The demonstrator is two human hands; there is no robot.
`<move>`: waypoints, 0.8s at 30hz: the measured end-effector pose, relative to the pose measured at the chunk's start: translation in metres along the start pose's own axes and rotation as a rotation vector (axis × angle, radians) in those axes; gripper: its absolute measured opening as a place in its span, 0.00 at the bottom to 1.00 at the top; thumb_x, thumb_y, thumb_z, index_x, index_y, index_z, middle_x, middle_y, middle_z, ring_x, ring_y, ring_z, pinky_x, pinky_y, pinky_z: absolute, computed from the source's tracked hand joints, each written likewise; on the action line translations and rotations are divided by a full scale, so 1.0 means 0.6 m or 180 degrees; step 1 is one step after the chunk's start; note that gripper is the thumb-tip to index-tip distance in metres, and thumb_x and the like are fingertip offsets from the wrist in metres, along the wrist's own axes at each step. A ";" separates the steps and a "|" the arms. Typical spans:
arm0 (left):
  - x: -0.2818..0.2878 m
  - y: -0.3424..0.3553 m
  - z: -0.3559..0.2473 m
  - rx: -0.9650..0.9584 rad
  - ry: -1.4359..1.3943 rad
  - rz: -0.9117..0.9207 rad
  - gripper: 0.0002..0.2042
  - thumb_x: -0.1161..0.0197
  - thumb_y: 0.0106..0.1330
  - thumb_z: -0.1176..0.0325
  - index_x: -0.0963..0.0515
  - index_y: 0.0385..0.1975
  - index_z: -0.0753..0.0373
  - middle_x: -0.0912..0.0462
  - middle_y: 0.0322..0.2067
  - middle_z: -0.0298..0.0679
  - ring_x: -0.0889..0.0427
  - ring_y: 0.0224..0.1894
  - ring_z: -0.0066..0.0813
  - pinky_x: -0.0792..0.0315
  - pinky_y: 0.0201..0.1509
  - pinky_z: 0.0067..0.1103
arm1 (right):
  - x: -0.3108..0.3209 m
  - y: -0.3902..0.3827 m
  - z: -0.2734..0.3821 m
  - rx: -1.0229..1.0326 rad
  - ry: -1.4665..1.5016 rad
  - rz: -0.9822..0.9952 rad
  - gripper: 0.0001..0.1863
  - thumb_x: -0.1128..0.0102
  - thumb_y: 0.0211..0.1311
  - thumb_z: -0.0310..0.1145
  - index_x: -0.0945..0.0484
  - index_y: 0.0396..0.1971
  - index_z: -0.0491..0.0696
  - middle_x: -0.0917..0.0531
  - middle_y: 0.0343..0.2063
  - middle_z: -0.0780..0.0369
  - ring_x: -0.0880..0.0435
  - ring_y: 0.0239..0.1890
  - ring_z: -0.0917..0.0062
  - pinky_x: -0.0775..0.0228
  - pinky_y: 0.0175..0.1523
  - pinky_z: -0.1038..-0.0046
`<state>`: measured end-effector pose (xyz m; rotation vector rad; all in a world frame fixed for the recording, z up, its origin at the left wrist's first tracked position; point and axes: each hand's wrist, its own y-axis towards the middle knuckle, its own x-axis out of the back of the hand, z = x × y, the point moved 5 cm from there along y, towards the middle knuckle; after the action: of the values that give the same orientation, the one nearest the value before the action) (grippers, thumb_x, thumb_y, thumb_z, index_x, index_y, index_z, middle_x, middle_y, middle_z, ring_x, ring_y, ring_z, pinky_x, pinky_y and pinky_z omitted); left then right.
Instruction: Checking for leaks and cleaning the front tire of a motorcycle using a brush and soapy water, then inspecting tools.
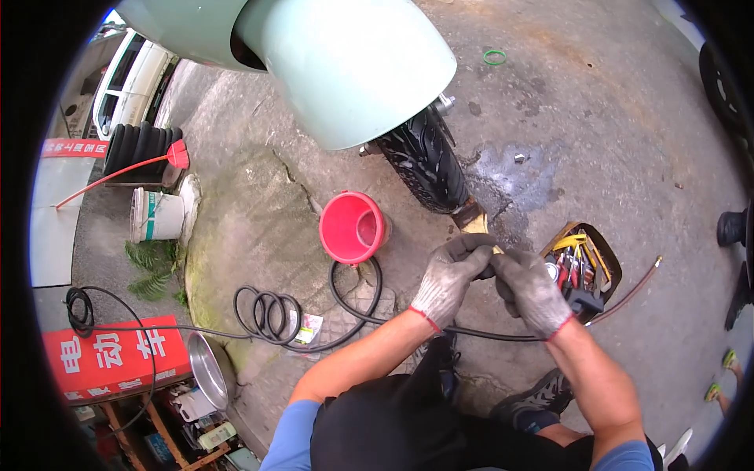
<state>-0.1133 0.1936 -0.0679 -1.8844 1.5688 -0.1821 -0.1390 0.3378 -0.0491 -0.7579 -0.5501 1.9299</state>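
Both my hands wear grey-white work gloves with red cuffs and meet in front of the scooter tyre (424,161). With closed fingertips, my left hand (454,276) and my right hand (532,284) come together at a small yellowish piece (497,250), too small to name. It shows at the right fingertips; what lies between the left fingers is hidden. Just beyond them, a flat brown and yellow piece (473,218) sits against the bottom of the tyre. A pale green fender (361,74) covers the top of that black tyre, which looks wet.
Right of my hands stands a tool box (616,271) with pliers and screwdrivers. A red bucket (353,228) is on the left, by a coiled black hose (271,310). A wet patch (514,177) and a green ring (494,57) lie beyond. A metal basin (210,370) stands at lower left.
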 end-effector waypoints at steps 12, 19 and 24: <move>0.012 -0.031 -0.098 -0.1340 0.0620 -0.0240 0.09 0.39 0.70 0.76 0.20 0.47 0.70 0.15 0.41 0.39 0.18 0.39 0.21 0.22 0.47 0.20 | -0.034 0.021 0.083 0.1998 -0.1991 0.0048 0.23 0.48 0.70 0.38 0.25 0.58 0.38 0.15 0.33 0.47 0.14 0.38 0.52 0.24 0.43 0.57; 0.017 0.025 0.077 0.0144 0.0546 0.0379 0.13 0.39 0.71 0.70 0.23 0.51 0.70 0.16 0.43 0.40 0.18 0.42 0.25 0.23 0.51 0.23 | 0.042 0.053 -0.101 -0.0415 -0.1300 0.0078 0.17 0.48 0.72 0.42 0.20 0.36 0.43 0.26 0.18 0.67 0.30 0.16 0.81 0.39 0.21 0.74; -0.039 0.035 -0.003 -0.0240 -0.0018 0.0483 0.18 0.41 0.72 0.71 0.29 0.59 0.71 0.17 0.44 0.40 0.17 0.43 0.26 0.23 0.52 0.24 | 0.059 0.027 0.055 -0.0020 -0.0678 0.0273 0.16 0.44 0.70 0.43 0.18 0.34 0.44 0.30 0.15 0.73 0.38 0.14 0.88 0.51 0.18 0.78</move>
<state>-0.1379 0.2129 -0.0714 -1.8111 1.7282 -0.0512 -0.1844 0.3605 -0.0461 -0.5913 -0.6621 2.1037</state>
